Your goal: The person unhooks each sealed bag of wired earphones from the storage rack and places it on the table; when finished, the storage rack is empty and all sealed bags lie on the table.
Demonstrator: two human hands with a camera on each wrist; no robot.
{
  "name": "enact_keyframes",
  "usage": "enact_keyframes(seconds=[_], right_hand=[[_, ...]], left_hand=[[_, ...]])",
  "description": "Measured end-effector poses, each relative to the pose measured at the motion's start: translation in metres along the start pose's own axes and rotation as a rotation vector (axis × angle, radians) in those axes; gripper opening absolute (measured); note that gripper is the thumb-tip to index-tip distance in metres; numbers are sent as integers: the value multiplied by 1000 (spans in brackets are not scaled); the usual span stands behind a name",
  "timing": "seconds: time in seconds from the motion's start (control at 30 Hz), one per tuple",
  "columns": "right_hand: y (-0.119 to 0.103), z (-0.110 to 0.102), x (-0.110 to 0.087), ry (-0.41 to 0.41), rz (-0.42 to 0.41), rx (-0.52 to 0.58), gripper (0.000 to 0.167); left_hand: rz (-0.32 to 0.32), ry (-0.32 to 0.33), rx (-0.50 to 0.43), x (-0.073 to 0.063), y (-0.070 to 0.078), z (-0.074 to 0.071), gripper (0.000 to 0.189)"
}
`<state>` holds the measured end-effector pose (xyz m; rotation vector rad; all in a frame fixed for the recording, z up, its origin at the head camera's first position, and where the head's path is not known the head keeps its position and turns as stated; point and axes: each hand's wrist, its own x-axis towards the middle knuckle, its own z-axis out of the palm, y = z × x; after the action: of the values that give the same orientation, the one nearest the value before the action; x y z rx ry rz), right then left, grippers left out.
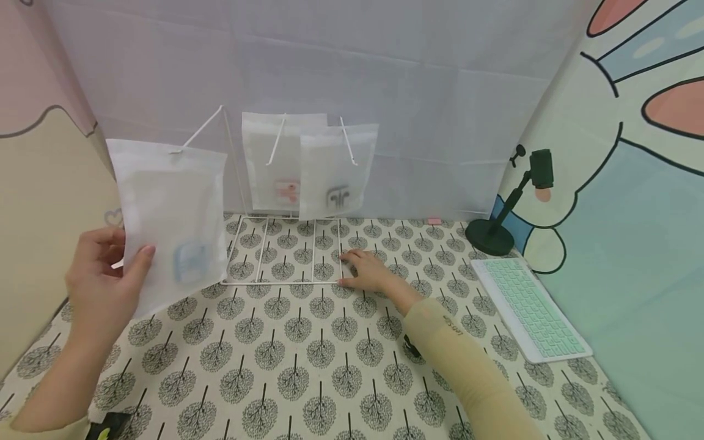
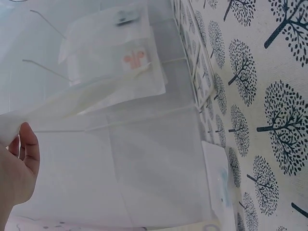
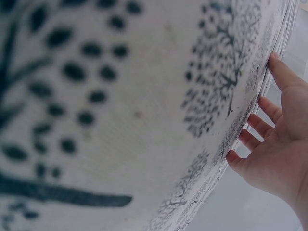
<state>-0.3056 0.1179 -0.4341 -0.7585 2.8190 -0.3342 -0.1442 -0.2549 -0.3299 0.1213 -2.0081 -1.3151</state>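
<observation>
My left hand (image 1: 101, 278) pinches the left edge of a translucent white pouch (image 1: 170, 183), its thumb across the front. Something blue (image 1: 189, 261) shows blurred through the pouch low down. At the pouch's top edge, the tip of a white wire prong (image 1: 200, 129) shows in front. That prong belongs to a white wire display rack (image 1: 280, 283) on the table. My right hand (image 1: 370, 271) touches the right front corner of the rack's base, fingers extended in the right wrist view. Two similar pouches, one with pink earphones (image 1: 287, 191), one with dark earphones (image 1: 338, 197), hang on other prongs.
A white keyboard with mint keys (image 1: 533, 308) lies at the right. Behind it stands a black stand (image 1: 491, 237) with a tilted head. A small pink piece (image 1: 434, 221) sits at the table's back edge, before a pale curtain (image 1: 418, 140). Tree-patterned cloth (image 1: 291, 366) covers the table.
</observation>
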Motion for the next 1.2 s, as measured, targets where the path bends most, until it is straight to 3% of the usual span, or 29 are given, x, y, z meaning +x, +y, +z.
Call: enact_keyframes(seconds=[0.3,0.43,0.6,0.8,0.87,1.03,1.1,1.2], right_hand=[[-1,0,0,0,1,-6,74],[-1,0,0,0,0,-6,74],[0,1,1,0,1,-15,74],[0,1,1,10,-11,-14,73],[0,1,1,7,-10,-15,73],[1,1,1,-1,-1,-29,74],[1,2,1,2,-1,-29,74],[1,2,1,6,-3,-24,73]], left_hand=[[-55,28,21,-7,4,-17,36],[-61,47,42,-7,8,-24,38],[-53,53,4,-7,13,-29,38],[-42,-2,42,-8,17,-39,43],[-29,-50,-19,-8,16,-43,49],[16,-206,-371,-9,5,-54,64],[48,-260,-453,-9,0,-59,67],[97,-317,-468,-7,-6,-66,63]])
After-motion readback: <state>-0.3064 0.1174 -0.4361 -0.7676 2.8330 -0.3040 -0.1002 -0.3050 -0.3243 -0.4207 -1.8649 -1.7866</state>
